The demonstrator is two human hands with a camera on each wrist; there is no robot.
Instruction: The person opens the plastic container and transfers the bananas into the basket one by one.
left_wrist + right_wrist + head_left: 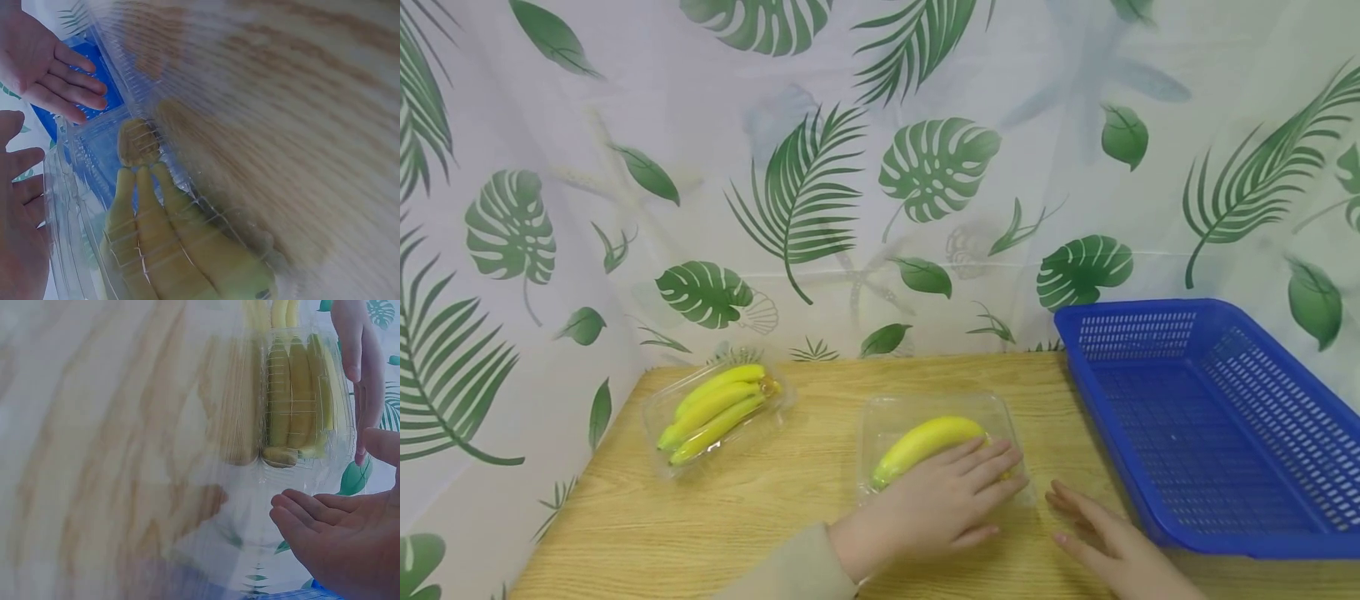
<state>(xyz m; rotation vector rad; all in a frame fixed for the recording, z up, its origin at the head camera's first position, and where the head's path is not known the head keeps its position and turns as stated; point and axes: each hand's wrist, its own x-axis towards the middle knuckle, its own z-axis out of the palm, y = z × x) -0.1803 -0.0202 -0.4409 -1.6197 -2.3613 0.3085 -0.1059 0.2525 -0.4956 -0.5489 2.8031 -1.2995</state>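
A clear plastic clamshell box (880,412) with a bunch of yellow bananas (925,443) inside sits mid-table. Over its front right part lies my left hand (940,500), palm down with fingers extended. In the left wrist view the bananas (162,237) show as several side by side with a brown stem end. To the right of the box is my right hand (1112,542), fingers loosely extended and holding nothing. The right wrist view has this right hand (337,537) palm turned up, apart from the box's end (300,469).
At the table's back left rests another clear box (658,417) holding yellow bananas (715,408). A large blue plastic basket (1120,467) with slotted walls stands on the right. Behind the wooden table (820,467) hangs a white leaf-print cloth (850,208).
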